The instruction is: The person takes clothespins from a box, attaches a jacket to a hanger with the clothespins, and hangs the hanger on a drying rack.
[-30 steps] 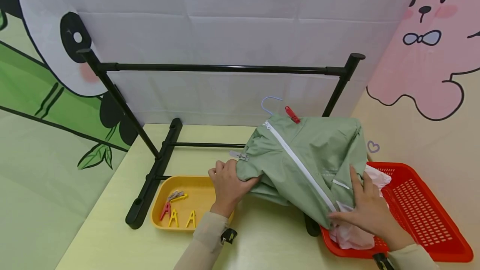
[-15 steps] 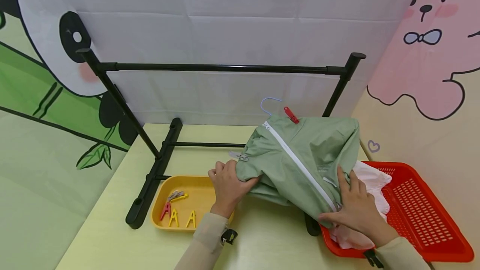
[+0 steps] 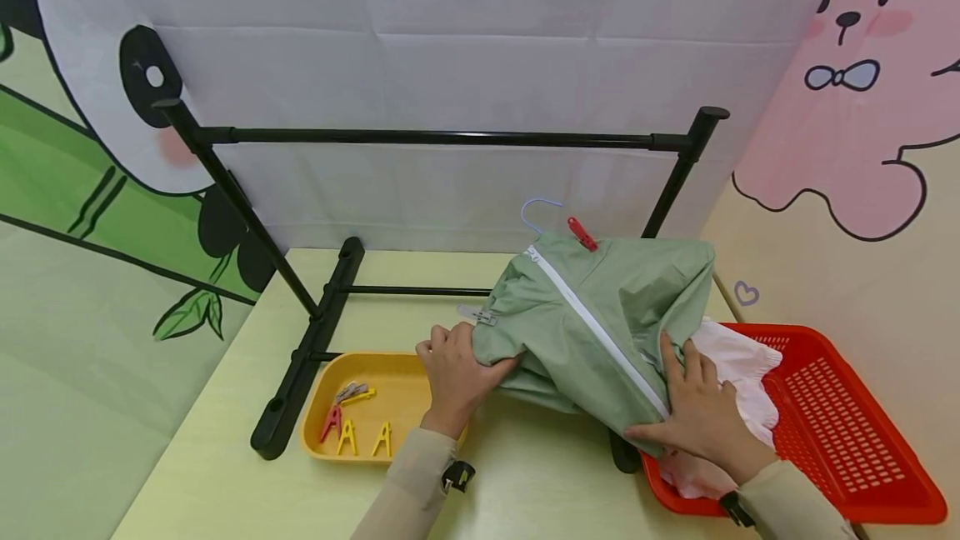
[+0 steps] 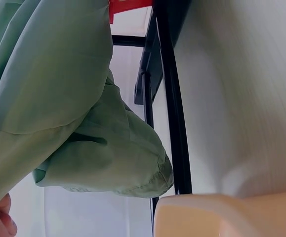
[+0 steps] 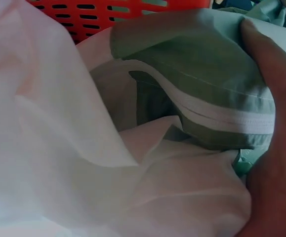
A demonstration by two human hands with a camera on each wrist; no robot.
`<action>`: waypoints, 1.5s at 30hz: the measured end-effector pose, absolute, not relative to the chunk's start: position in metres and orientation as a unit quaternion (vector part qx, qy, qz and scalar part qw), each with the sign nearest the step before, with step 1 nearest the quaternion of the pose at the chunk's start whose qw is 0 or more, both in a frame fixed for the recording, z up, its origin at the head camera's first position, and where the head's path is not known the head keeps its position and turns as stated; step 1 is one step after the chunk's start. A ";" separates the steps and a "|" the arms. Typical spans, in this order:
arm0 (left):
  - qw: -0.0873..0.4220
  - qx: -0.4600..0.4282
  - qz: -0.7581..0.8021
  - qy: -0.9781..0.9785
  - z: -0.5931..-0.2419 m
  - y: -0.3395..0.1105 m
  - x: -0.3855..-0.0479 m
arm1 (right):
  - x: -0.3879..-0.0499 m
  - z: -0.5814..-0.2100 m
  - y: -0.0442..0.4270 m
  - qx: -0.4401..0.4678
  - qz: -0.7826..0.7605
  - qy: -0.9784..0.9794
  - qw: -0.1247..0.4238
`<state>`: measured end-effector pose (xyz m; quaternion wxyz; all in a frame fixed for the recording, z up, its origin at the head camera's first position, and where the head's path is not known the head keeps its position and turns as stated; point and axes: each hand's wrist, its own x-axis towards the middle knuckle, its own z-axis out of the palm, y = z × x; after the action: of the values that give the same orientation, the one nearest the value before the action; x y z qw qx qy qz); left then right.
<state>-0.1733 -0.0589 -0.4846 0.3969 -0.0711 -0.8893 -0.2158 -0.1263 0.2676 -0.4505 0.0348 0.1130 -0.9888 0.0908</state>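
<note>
Two hands (image 3: pixel 459 372) (image 3: pixel 708 417), left gripping, right spread, touch a green jacket (image 3: pixel 626 294), zipper (image 3: pixel 594 328) slanting down rightward.

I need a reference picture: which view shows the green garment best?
The head view, showing most of the green garment and its white zip. The left wrist view shows only folds; the right wrist view, a zipped section.

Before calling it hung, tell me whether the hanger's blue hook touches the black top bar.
Apart. The head view shows backdrop between the blue hook and the top bar.
</note>
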 end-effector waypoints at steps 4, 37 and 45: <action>0.394 -0.071 -0.217 -0.890 -0.486 -0.059 -0.173 | -0.128 -0.454 0.266 0.116 0.081 -0.989 0.040; 0.393 -0.071 -0.193 -0.896 -0.498 -0.058 -0.173 | -0.145 -0.462 0.262 0.182 0.026 -0.983 0.023; 0.374 -0.072 -0.192 -0.905 -0.502 -0.056 -0.171 | -0.148 -0.467 0.272 0.220 0.030 -0.974 0.053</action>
<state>-0.1715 -0.0561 -0.5016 0.3735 -0.0715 -0.9048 -0.1917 -0.1480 0.2717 -0.4666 0.0533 0.2195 -0.9737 0.0299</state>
